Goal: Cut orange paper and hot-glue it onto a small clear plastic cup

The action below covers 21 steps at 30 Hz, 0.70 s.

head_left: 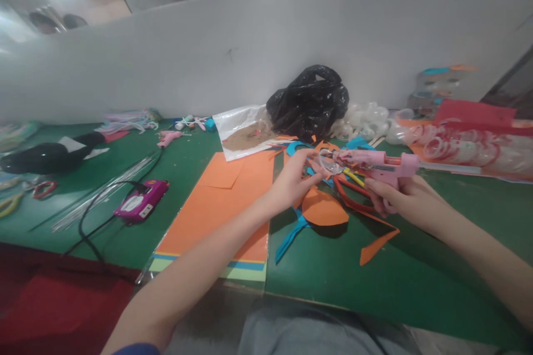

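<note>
My right hand (pixel 393 197) is wrapped round the handle of a pink hot glue gun (pixel 370 161), whose nozzle points left. Pinched in the fingers of my left hand (pixel 297 177) is a small clear plastic cup (pixel 328 163), right at the nozzle. Beneath both hands lie orange paper scraps (pixel 325 208) and blue paper strips (pixel 291 238). Red-handled scissors (pixel 352 197) rest among them, partly hidden by the glue gun and my right hand.
Orange paper sheets (pixel 233 208) lie left of the scraps. Behind stand a black plastic bag (pixel 310 100) and clear plastic cups (pixel 366 119). Further left are a purple power strip (pixel 141 201) with black cords, another pink glue gun (pixel 169 137) and thin clear sticks (pixel 104 194). A white partition (pixel 187 61) borders the table.
</note>
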Each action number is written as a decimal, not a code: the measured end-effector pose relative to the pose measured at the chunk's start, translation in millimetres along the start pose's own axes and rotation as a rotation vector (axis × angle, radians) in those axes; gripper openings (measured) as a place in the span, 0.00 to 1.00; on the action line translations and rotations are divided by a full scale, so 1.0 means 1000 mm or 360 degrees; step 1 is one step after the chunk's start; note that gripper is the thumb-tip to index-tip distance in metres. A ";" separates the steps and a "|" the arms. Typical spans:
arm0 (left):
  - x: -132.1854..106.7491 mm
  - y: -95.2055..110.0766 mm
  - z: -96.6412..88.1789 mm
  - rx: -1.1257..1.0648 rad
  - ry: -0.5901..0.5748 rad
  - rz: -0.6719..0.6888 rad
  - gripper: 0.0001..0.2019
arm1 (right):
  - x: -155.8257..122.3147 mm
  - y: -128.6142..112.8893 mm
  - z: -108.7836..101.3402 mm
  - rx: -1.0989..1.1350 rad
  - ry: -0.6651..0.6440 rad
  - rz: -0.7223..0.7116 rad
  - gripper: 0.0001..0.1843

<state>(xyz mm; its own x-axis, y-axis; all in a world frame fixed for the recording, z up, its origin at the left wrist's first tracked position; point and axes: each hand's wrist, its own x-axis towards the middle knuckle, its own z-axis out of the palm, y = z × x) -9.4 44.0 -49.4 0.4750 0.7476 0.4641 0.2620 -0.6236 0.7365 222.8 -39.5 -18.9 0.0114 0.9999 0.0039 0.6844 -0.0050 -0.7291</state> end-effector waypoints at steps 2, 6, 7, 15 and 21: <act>0.000 0.001 0.000 0.0001 -0.0008 -0.0003 0.18 | -0.001 -0.001 -0.001 -0.0027 0.0011 0.0003 0.33; 0.000 0.001 -0.002 0.0009 -0.0028 -0.0037 0.19 | -0.003 -0.002 -0.001 -0.0035 0.0018 0.0027 0.33; -0.001 0.001 -0.002 0.0015 -0.0028 -0.0040 0.19 | -0.003 -0.002 -0.001 -0.0030 0.0019 0.0033 0.33; -0.001 -0.001 -0.002 0.0051 -0.0028 -0.0026 0.19 | -0.002 0.000 0.002 -0.0007 0.0070 -0.0016 0.34; -0.001 -0.003 -0.001 0.0046 -0.0034 -0.0038 0.20 | -0.002 0.001 0.001 -0.0037 0.0023 0.0023 0.34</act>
<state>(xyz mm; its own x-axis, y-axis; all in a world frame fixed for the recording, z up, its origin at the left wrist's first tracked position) -11.8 45.8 -51.6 0.4860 0.7577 0.4355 0.2979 -0.6121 0.7325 223.0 -41.3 -20.4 0.0319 0.9995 0.0039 0.7010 -0.0196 -0.7129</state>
